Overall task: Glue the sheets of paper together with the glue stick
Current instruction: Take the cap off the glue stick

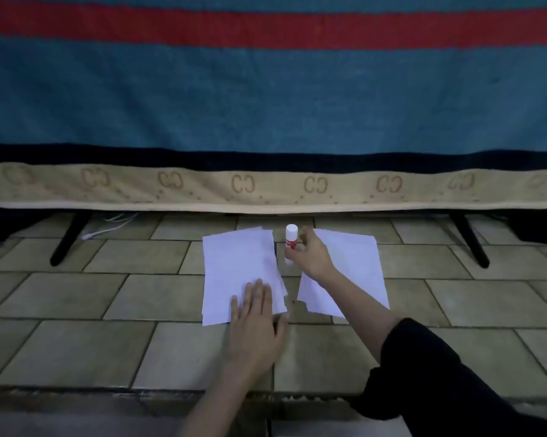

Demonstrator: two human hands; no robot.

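Across the top of the frame hangs a teal blanket [265, 99] with a red stripe, a dark navy band and a tan border stamped with repeated CC marks. Below it, the floor [76, 298] is beige tile. The sheets of paper [239, 266] are white; the glue stick [290, 241] is white with a red label. At lower right, a black sleeve [448, 383].

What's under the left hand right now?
The left hand rests flat on the near corner of the left paper stack, which lies on the tiled floor. At least two sheets show at the edges; the part beneath the palm is hidden.
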